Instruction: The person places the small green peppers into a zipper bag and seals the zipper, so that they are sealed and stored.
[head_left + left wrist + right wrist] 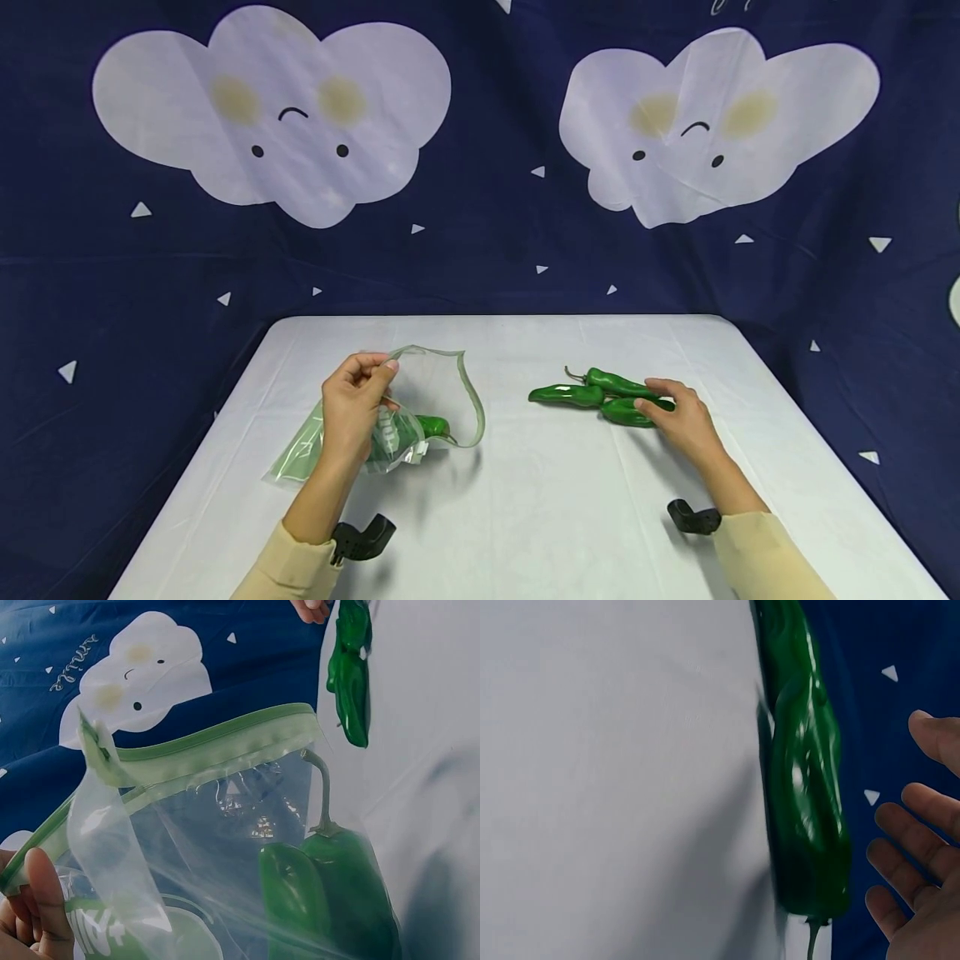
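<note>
My left hand (351,408) pinches the green zip rim of a clear plastic zip bag (300,454) between thumb and fingers. The bag's mouth gapes toward the right. Inside it lie green peppers (352,877), one with a long curved stem; how many is hard to tell. To the right, three green peppers lie close together: a left one (566,395), a back one (615,382) and a front one (626,412). My right hand (692,423) is over their right end, thumb and fingers spread apart. In the right wrist view its fingers (907,832) look apart from the pepper.
A white-covered table (517,517) carries everything. Behind it hangs a dark blue cloth (495,208) with clouds and small triangles. Each wrist wears a black camera mount, one on the left (363,537) and one on the right (693,518).
</note>
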The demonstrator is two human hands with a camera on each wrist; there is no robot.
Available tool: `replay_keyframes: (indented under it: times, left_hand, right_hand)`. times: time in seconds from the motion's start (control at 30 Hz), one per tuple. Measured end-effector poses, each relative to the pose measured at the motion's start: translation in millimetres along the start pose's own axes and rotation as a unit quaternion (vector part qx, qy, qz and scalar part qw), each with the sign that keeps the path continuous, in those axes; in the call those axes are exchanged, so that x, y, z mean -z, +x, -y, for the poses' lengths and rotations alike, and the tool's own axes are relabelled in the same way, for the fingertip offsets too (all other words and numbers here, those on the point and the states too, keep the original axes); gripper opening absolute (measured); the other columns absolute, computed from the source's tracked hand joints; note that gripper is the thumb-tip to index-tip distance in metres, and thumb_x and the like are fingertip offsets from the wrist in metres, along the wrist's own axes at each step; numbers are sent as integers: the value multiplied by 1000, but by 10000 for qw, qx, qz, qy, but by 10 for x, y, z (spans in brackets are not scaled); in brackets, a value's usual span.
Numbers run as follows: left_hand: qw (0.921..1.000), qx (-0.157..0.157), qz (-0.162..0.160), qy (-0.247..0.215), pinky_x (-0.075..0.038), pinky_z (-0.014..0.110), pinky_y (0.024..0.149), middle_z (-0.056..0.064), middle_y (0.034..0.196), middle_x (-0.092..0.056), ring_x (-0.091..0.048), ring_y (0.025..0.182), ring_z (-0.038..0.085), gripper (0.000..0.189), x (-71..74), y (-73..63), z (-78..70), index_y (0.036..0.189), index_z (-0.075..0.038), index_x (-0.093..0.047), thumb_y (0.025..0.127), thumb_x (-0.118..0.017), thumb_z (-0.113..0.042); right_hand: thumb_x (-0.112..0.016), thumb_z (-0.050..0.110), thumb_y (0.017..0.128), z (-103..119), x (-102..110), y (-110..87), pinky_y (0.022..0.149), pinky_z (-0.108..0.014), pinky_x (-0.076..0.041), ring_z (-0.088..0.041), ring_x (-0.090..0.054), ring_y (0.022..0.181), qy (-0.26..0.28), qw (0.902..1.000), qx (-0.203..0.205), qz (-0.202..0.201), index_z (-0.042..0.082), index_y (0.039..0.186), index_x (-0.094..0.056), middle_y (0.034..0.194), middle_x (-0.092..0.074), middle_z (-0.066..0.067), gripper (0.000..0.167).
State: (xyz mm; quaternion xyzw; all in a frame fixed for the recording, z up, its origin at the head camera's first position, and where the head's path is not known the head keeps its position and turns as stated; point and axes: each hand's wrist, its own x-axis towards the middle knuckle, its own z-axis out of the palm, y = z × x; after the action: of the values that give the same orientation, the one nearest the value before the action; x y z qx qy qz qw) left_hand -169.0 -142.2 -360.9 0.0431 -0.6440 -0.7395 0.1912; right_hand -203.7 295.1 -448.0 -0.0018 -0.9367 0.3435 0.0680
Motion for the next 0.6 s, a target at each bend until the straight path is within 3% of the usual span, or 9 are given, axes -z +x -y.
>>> replay_keyframes:
  times: [0.6]
  left_hand:
    - [10000, 22, 13, 82, -50, 19, 38, -3, 65, -52, -50, 49, 7, 9, -12, -2, 5, 91, 3, -63, 84, -67, -2]
  right_hand:
    - [-60, 41, 90, -267, 44, 4, 97, -61, -38, -46, -43, 120, -318, 9992, -254, 34, 3, 129, -52, 127, -52, -27, 56]
